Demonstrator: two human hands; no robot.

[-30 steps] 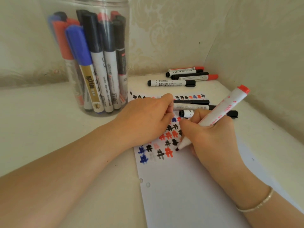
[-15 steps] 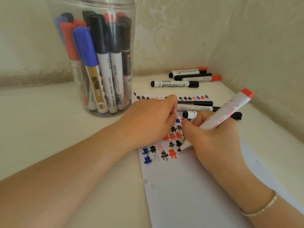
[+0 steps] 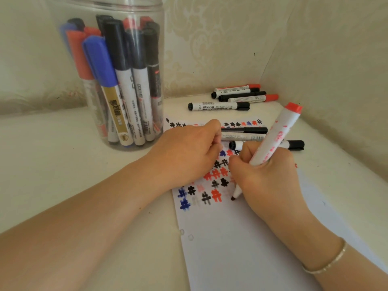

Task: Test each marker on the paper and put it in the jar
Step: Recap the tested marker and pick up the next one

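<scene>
A red-ended marker is gripped in the right hand, tilted, its tip set on the paper just right of the hash marks. The left hand is curled into a loose fist, resting on the paper's upper part. The jar, full of markers, stands beyond the left hand.
</scene>
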